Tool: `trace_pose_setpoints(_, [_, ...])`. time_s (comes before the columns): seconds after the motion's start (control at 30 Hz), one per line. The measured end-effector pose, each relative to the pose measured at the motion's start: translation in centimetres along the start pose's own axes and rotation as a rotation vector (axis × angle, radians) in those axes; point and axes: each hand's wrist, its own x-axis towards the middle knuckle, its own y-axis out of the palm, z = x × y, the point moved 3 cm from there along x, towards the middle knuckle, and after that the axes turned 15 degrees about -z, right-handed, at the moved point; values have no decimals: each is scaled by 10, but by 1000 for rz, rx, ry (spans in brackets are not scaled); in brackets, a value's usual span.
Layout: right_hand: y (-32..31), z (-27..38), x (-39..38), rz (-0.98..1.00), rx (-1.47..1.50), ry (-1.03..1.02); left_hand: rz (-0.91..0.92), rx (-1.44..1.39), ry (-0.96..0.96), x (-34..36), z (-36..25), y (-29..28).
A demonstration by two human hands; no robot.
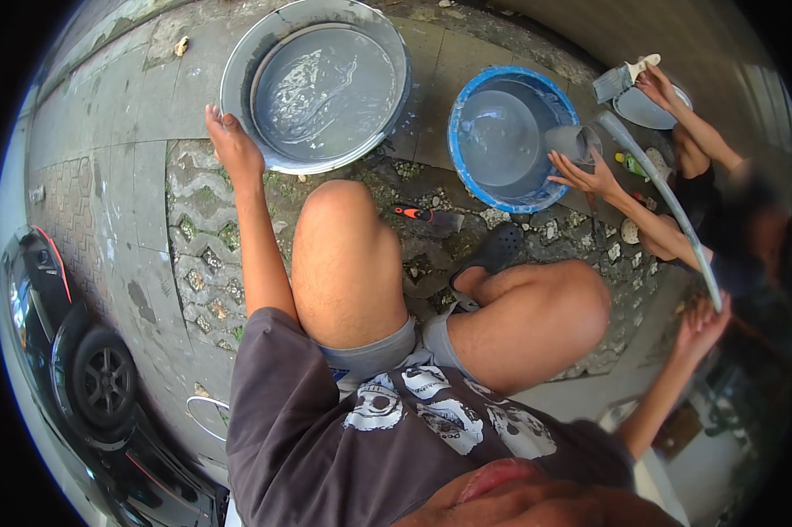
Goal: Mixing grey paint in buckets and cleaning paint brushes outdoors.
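Grey, shiny liquid (325, 83) is filling part of a big round basin (397, 101), and the basin is standing on the ground across the far edge of a patch of bumpy stones (189, 189), near that patch's far left corner. The person's left hand (236, 151) is reaching up beside the basin's near left rim; its fingers are bending a little, but I cannot tell if they are gripping the rim. The person's right hand (701, 325) is reaching far out to the right, and its fingers are gripping the near end of a long grey stick (665, 191). The stick is pointing up and away, past the right side of a blue tub (458, 154). This tub is standing to the right of the basin, over the same far edge of the patch, and grey water is sitting in it too. On the right, a co-worker's one hand (593, 178) is holding a grey cup (570, 140), which is tipping at the tub's right rim. The co-worker's other hand (658, 86) is gripping a wide brush (617, 83). A scraper (433, 219) is lying on the stones, just past the person's knees.
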Motion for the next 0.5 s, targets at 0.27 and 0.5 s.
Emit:
trace_pose_setpoints(0.27, [-7,-11,-6,-287,-197,-155,9,-18,1,-1,-5,0])
trace_pose_setpoints(0.5, [74,-12,7,-206,-633,-468,20,-28,-20,-3,-6,2])
